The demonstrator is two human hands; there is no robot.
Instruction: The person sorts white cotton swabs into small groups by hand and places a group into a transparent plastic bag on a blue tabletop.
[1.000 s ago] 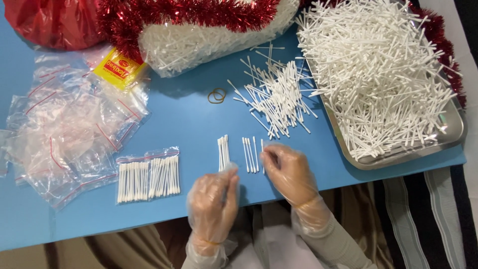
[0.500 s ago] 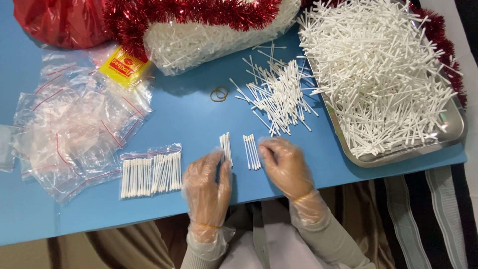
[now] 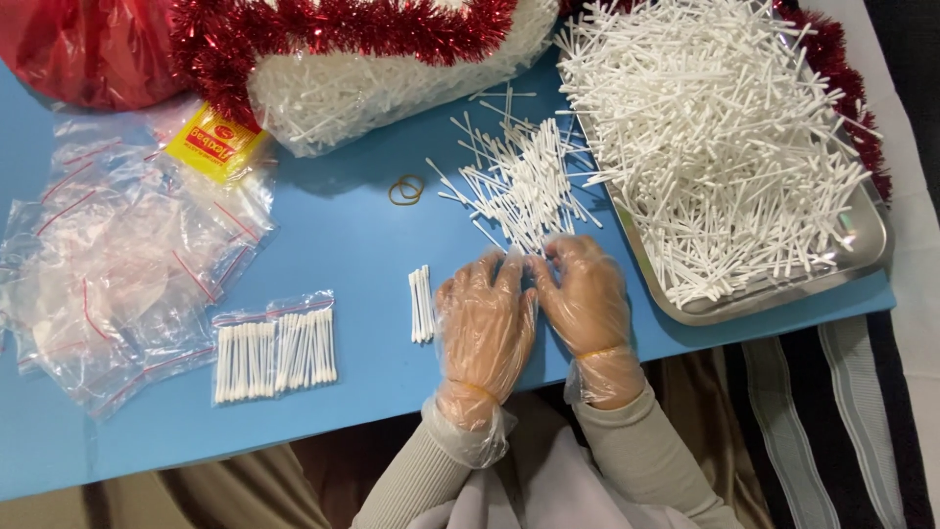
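1. The left hand, in a clear plastic glove, lies palm down on the blue table, fingers spread flat and released, clasping nothing that shows
2. The right hand, gloved the same way, rests just beside it; its fingertips touch the near edge of the loose pile of cotton swabs, though whether they pinch any cannot be told
3. A small aligned bundle of swabs lies just left of the left hand
4. Two filled clear bags of swabs sit further left, near a heap of empty bags
5. A metal tray heaped with swabs stands to the right; rubber bands lie beside the pile
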